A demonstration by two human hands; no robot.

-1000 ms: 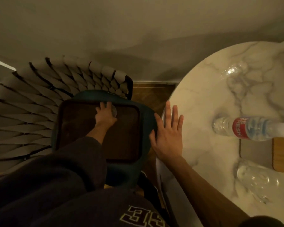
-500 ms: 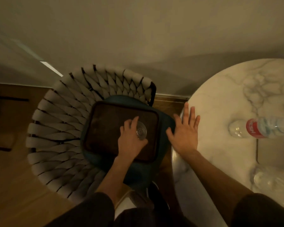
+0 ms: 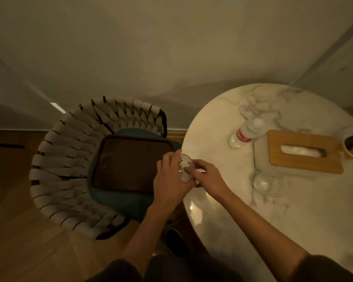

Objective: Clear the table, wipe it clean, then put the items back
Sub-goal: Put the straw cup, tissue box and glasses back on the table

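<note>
Two hands meet on one glass at the near-left rim of the table.

1. Far left: a woven chair (image 3: 69, 169) stands on the wooden floor. A blue cushion (image 3: 118, 200) lies on its seat.
2. A dark tray (image 3: 128, 163) rests flat on the cushion, in the same place as half a second ago.
3. The left hand (image 3: 169, 180) is at the right edge of the tray. Its fingers curl round the left side of the glass (image 3: 185, 167). Half a second ago this hand held the glass down on the tray; the glass is now off the tray, over the gap between the tray and the table edge.
4. The right hand (image 3: 208, 176) grips the right side of the same glass with curled fingers and thumb. Half a second ago it lay flat and open on the table rim.
5. The round marble table (image 3: 222, 220) fills the right side.
6. A plastic bottle (image 3: 245, 133) with a red label stands on the table, just beside the far-left corner of the tissue box (image 3: 302, 153).
7. A second glass (image 3: 263, 184) stands on the table, near the front-left corner of the tissue box.
8. The tissue box has a wooden lid with a slot.
</note>
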